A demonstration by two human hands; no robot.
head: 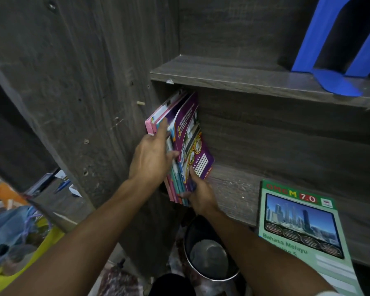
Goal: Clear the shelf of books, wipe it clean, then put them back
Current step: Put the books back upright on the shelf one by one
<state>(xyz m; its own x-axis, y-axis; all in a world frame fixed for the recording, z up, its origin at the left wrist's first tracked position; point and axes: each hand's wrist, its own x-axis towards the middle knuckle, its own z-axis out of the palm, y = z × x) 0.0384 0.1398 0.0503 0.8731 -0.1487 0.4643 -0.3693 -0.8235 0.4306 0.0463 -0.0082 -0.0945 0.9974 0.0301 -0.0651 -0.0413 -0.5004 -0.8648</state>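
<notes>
Green book [303,227]: lower end off-frame.

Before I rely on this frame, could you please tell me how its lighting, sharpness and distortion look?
Head view: dim, uneven light, with the recess behind the stack of books shadowed; a soft sheen on the upper shelf; the wide-angle lens bows the cabinet side panel; the green book has a legible title; the clutter at lower left is soft.
</notes>
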